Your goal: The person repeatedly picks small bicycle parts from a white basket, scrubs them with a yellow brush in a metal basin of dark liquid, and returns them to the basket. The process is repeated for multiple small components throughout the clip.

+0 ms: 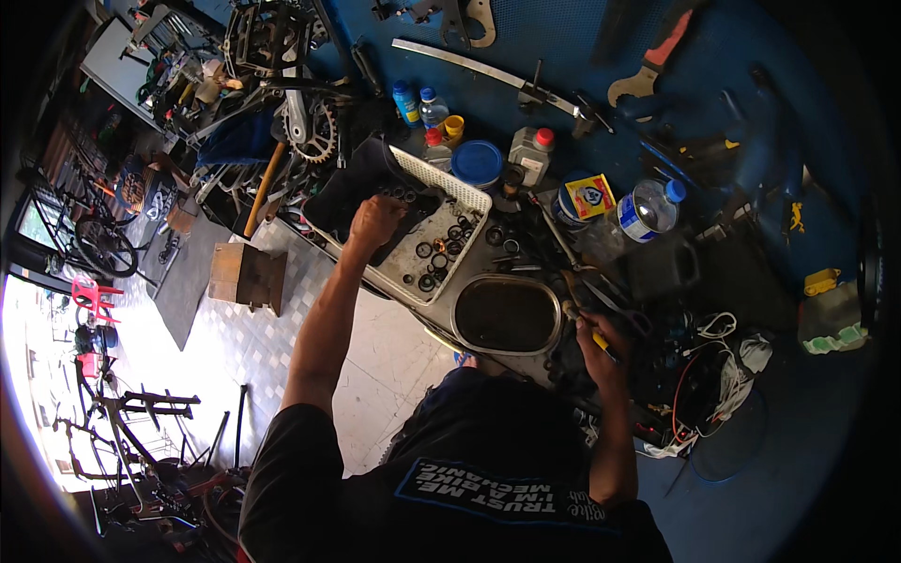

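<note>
My left hand [376, 221] is closed over a black cloth [349, 188], which drapes across one end of a white perforated plastic basket [474, 195]. What its fingers grip, if anything, is hidden. Black rings and small round parts [441, 249] lie in the basket to the right of that hand. On the bench's right side, my right hand [601, 352] is curled around a tool with a yellow-and-black handle [605, 347]; its working end cannot be made out. Between my hands sits an oval metal basin [457, 324] with dark liquid in it.
Behind the basket stand a blue-lidded tub [477, 163], a red-capped grey bottle [532, 155] and a blue-capped clear jug [648, 211]. Loose tools crowd the bench to the right, beside tangled cables [727, 375]. A bicycle crankset [310, 131] is at the far left, above a cardboard box [246, 275].
</note>
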Demonstrator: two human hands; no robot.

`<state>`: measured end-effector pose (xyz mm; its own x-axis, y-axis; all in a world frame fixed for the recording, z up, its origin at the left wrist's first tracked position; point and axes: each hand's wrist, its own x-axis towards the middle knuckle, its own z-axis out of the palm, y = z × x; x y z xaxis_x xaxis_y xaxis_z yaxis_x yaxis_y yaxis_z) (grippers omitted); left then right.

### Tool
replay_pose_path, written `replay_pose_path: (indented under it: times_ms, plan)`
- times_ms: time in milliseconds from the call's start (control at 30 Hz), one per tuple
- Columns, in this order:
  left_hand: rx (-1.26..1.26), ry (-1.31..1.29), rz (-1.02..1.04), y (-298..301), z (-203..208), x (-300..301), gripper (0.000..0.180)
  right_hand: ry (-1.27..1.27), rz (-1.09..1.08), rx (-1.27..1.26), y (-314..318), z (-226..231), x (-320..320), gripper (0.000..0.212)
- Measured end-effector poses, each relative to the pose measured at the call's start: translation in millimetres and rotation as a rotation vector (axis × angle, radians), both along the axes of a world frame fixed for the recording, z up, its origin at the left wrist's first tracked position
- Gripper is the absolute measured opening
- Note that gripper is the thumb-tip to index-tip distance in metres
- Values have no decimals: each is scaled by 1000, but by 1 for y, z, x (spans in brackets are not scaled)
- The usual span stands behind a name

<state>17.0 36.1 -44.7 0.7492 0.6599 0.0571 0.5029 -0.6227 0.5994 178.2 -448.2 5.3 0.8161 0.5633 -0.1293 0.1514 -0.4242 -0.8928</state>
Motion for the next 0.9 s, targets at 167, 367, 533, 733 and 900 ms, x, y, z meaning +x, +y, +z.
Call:
replay_pose_path:
  times_ms: [167, 367, 533, 733, 900]
  plan:
    - [-33, 178, 69, 7, -14, 6, 18, -43, 50, 11, -3, -17, 3, 29]
    - [57, -216, -34, -7, 18, 22, 21, -20, 16, 72, -6, -13, 1, 30]
    - [26, -240, -198, -88, 87, 66, 17, -4, 59, 13, -3, 13, -1, 30]
    - [-60, -44, -685, -210, 43, 126, 21, -351, 327, 103, -2, 8, -28, 31]
    - [161, -129, -891, -265, -22, 165, 23, -496, 424, 72, -2, -12, -33, 31]
